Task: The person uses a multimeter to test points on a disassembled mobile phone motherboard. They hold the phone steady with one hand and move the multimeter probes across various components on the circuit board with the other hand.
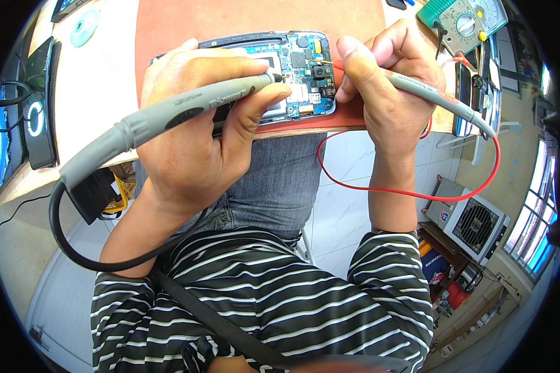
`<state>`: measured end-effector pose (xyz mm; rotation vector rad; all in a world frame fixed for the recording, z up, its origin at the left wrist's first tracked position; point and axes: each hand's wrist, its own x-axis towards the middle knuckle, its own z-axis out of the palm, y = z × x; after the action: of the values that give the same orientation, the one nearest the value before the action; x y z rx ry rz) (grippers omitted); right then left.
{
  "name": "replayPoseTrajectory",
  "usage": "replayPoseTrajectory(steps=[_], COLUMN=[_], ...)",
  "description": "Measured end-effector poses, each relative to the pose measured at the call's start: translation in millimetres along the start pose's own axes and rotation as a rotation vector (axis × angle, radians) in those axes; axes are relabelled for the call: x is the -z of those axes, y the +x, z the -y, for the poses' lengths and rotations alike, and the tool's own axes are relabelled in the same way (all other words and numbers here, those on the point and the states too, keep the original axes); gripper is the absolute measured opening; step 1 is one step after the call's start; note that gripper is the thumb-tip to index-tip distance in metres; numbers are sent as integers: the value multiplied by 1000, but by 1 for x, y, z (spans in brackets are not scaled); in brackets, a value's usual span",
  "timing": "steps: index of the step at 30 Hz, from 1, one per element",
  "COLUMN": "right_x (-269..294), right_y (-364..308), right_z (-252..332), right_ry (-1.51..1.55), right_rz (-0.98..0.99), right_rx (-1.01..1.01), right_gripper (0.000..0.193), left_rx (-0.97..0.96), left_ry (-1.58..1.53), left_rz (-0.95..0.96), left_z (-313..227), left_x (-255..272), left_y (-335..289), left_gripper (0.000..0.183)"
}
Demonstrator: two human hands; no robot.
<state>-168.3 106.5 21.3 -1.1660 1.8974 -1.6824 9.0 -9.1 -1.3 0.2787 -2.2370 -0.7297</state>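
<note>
On your far left, a dark flat device [42,105] lay at the side of the table [102,81]. A black cable [106,267] hung in a loop beneath your left forearm; had it snagged there, it could have tugged the left probe [168,116] off its spot. Your left hand [186,146] was closed around that grey probe, thumb and forefinger pinching near its tip. Whether the tip touched metal, I could not tell.

Between your hands lay the opened phone [302,93], its blue circuit board [298,59] facing up, on the red-brown mat [255,15] near the table's front edge. With parts packed so closely, a slight slip could, I judged, have bridged two contacts or scratched one, and a firm push could have slid the phone toward that edge.

Your right hand [386,115], apart from the left, gripped the right probe [432,94] like a pen, its thin tip over the board. The red lead [442,199] drooped past the table's edge; a knee or sleeve catching it could have jerked that tip, or dragged the multimeter [460,38] at the upper right.
</note>
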Motion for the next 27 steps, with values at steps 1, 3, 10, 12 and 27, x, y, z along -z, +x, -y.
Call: replayPoseTrajectory(steps=[1, 3, 10, 12, 27], right_x=[0, 0, 0, 0, 1], right_y=[0, 0, 0, 0, -1], right_z=[0, 0, -1, -2, 0], right_ry=[0, -4, 4, 6, 8], right_rz=[-2, -5, -5, -4, -25], right_rx=[-4, -6, 8, 9, -20], right_gripper=[27, 27, 27, 27, 26], left_rx=[-2, -8, -2, -18, -4], left_ry=[3, 8, 14, 40, 13], left_rz=[2, -1, -3, -6, 5], left_z=[0, 0, 1, 1, 0], left_x=[0, 0, 0, -1, 1], left_y=[0, 0, 0, 0, 0], left_gripper=[18, 18, 19, 19, 20])
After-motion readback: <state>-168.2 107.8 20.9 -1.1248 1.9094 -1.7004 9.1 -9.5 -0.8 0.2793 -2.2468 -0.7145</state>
